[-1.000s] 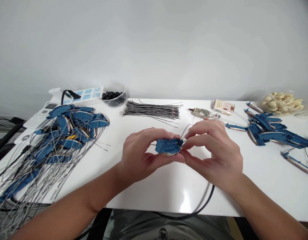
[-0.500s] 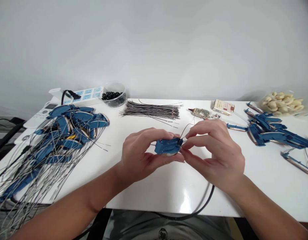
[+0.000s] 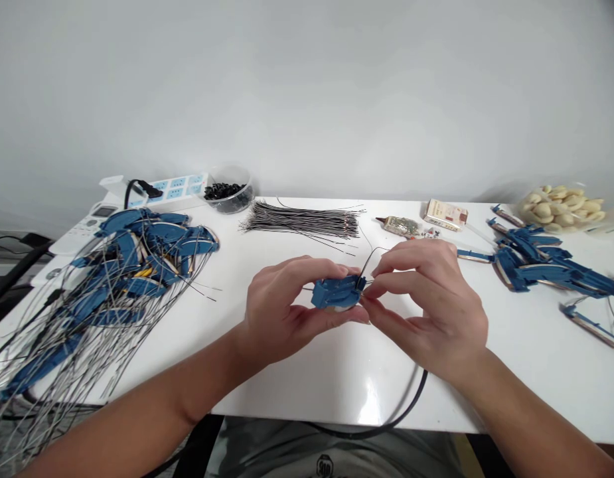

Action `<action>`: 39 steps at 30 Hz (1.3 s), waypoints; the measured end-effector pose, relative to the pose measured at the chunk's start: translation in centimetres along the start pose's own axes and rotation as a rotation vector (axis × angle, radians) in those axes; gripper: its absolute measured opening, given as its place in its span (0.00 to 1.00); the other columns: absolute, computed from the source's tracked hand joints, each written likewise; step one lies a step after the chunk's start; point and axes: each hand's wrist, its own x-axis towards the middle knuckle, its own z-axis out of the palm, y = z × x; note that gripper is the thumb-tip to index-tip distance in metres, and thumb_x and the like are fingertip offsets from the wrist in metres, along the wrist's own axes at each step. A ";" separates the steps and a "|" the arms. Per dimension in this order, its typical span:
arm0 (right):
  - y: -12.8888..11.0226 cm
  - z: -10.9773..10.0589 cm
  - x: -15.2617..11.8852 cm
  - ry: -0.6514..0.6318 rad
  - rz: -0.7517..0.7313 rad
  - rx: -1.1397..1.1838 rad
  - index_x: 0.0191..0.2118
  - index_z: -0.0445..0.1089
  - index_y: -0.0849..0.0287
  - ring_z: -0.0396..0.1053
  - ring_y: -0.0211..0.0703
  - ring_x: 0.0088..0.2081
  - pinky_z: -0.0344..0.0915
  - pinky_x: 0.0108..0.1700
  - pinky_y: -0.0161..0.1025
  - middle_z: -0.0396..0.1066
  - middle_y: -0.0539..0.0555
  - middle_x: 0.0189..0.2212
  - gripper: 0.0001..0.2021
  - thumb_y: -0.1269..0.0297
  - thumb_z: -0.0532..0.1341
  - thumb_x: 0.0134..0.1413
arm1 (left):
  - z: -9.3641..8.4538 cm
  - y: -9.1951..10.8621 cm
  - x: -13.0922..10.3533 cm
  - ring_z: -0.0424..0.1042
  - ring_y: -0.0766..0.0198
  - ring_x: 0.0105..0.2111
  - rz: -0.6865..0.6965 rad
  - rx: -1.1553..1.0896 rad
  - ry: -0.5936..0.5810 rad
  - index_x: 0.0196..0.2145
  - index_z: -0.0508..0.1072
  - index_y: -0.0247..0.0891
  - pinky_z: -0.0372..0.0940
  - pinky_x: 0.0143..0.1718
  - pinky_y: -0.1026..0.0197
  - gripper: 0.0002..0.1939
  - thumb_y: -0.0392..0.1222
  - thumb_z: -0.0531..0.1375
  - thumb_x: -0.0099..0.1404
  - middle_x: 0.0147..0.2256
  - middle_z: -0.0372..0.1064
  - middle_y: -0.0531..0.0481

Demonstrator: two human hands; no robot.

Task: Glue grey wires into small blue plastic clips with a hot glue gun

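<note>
Over the middle of the white table, a blue plastic part (image 3: 336, 292) is gripped between the thumb and fingers of my left hand (image 3: 287, 302). My right hand (image 3: 429, 302) is at the part's right end, thumb and forefinger pinched there on a thin dark wire (image 3: 367, 261). That wire rises from the part and curves towards the right fingers. A short wire end also sticks out on the part's left side. The fingertips cover the exact spot where wire and part meet.
Wired blue parts (image 3: 152, 265) lie piled at left, more blue parts (image 3: 540, 265) at right. Behind are a power strip (image 3: 174, 189), a tub of black pieces (image 3: 230, 192), a wire bundle (image 3: 301, 219), a small tube (image 3: 399, 226), a box (image 3: 446, 214) and a bag of cream-coloured pieces (image 3: 563, 204).
My left hand and the blue part have shifted very slightly to the right. The right hand keeps its pinch at the part's end.
</note>
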 end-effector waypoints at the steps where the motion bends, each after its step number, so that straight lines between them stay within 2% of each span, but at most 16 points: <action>1: 0.0 0.0 0.0 0.001 -0.002 -0.002 0.39 0.73 0.58 0.72 0.50 0.43 0.62 0.47 0.55 0.75 0.56 0.37 0.09 0.75 0.72 0.56 | 0.0 0.0 0.0 0.83 0.61 0.41 0.003 0.006 0.000 0.49 0.72 0.41 0.78 0.43 0.62 0.27 0.43 0.78 0.56 0.44 0.83 0.48; 8: 0.0 0.0 0.1 0.016 -0.019 -0.017 0.37 0.75 0.61 0.72 0.49 0.42 0.62 0.47 0.54 0.75 0.56 0.36 0.08 0.76 0.72 0.56 | -0.1 0.0 0.2 0.84 0.61 0.41 0.018 0.024 -0.013 0.49 0.72 0.41 0.78 0.43 0.63 0.28 0.41 0.78 0.55 0.44 0.83 0.47; 28: 0.0 0.0 0.2 0.022 -0.019 -0.018 0.36 0.74 0.60 0.72 0.48 0.40 0.62 0.46 0.53 0.74 0.55 0.35 0.08 0.76 0.73 0.55 | -0.1 -0.2 0.2 0.84 0.60 0.42 0.020 -0.004 -0.037 0.50 0.72 0.41 0.78 0.43 0.62 0.28 0.41 0.78 0.56 0.45 0.82 0.45; 39: -0.2 0.0 0.3 0.035 -0.007 -0.012 0.35 0.73 0.61 0.72 0.48 0.40 0.61 0.45 0.52 0.74 0.55 0.34 0.08 0.77 0.72 0.54 | -0.1 -0.3 -0.1 0.83 0.59 0.40 -0.047 -0.102 -0.027 0.50 0.72 0.40 0.79 0.42 0.61 0.28 0.37 0.79 0.55 0.44 0.82 0.46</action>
